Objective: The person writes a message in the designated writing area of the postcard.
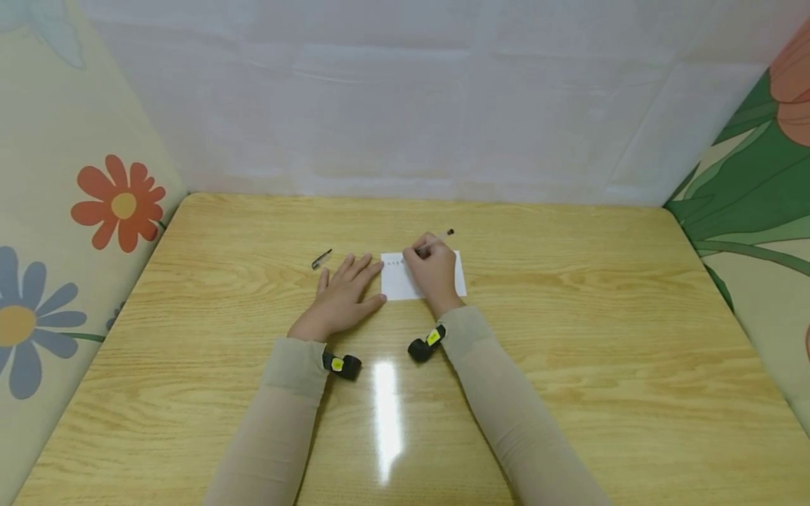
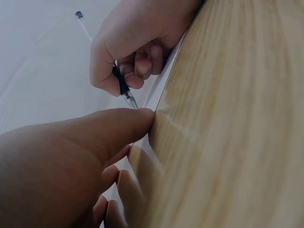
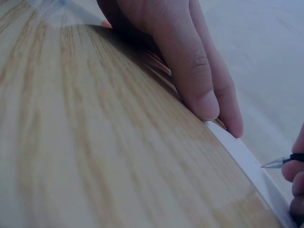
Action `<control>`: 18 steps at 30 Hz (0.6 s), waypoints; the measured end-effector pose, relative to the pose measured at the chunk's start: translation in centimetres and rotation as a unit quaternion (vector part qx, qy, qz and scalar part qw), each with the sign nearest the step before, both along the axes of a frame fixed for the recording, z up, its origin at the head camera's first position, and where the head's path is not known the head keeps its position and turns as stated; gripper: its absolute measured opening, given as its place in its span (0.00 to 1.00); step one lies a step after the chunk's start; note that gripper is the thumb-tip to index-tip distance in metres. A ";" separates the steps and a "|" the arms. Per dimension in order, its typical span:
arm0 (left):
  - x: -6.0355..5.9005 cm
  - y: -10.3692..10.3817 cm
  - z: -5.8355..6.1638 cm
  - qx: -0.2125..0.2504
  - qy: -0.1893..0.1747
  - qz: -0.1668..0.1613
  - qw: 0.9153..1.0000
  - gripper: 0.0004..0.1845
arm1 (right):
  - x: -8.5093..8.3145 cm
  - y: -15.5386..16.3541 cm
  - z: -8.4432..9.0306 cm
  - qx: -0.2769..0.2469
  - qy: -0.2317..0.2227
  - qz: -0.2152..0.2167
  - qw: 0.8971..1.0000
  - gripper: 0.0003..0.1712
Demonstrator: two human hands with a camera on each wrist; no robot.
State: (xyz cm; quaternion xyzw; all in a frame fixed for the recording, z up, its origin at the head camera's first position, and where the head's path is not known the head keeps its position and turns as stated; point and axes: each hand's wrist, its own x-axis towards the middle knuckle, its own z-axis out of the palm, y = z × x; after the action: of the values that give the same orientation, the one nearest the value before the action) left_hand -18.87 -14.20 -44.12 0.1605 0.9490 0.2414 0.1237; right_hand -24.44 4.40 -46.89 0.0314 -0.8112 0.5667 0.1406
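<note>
Paper point(image 1: 422, 277) mid-table point(image 1: 569, 337), pen cap point(image 1: 321, 258) left of it

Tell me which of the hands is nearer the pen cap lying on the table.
Left. The left hand lies flat just below-right of the pen cap, apart from it. The right hand is farther right, on the paper, gripping the pen.

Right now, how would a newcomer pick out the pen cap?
Start at the wooden table and find the white card near its middle. Left of the card, beyond the left hand, lies the pen cap, small, dark and untouched.
</note>
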 end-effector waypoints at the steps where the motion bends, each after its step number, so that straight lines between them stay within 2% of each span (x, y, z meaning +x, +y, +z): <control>1: 0.0 0.0 0.0 0.000 0.000 0.000 1.000 0.36 | 0.0 0.0 0.0 0.001 0.000 0.000 1.000 0.06; 18: 0.2 0.1 0.1 0.005 0.003 -0.002 1.000 0.36 | 0.1 0.1 0.1 0.003 -0.004 0.000 1.000 0.08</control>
State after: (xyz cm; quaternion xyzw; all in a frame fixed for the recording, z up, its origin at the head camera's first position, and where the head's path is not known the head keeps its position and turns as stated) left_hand -18.70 -14.14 -44.00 0.1637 0.9479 0.2451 0.1205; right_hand -24.34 4.49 -46.82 0.0298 -0.8132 0.5648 0.1375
